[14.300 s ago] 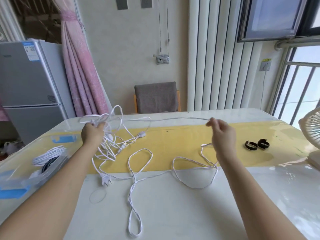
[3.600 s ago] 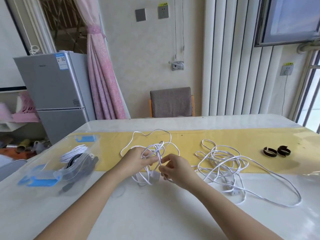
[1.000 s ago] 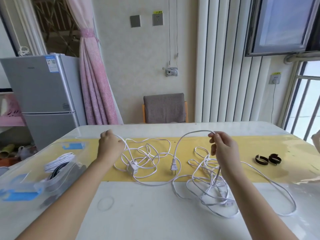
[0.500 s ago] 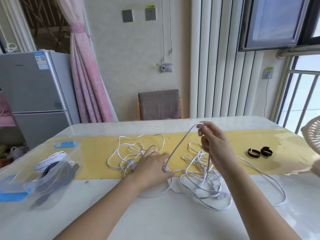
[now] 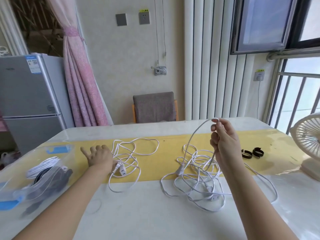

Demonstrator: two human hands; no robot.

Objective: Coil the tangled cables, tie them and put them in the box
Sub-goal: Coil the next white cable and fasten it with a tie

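Two loose heaps of white cable lie on the table. The left cable heap (image 5: 129, 156) rests on the yellow runner, its plug end next to my left hand (image 5: 98, 157), which lies flat with fingers spread at the heap's left edge. My right hand (image 5: 223, 141) is raised above the right cable heap (image 5: 195, 181) and grips a strand that arcs up from the heap and over my fingers. Two black strap ties (image 5: 252, 153) lie to the right. The clear plastic box (image 5: 34, 172) at left holds coiled white and black cables.
A white fan (image 5: 306, 144) stands at the table's right edge. A chair (image 5: 155, 107) sits behind the far edge, with a fridge (image 5: 29, 99) and pink curtain beyond the left side. Bare white tabletop (image 5: 147, 217) spreads between my forearms.
My left hand slid left from the middle of the table to the left heap's edge and flattened. My right hand stays raised with its strand. The camera tilted slightly.
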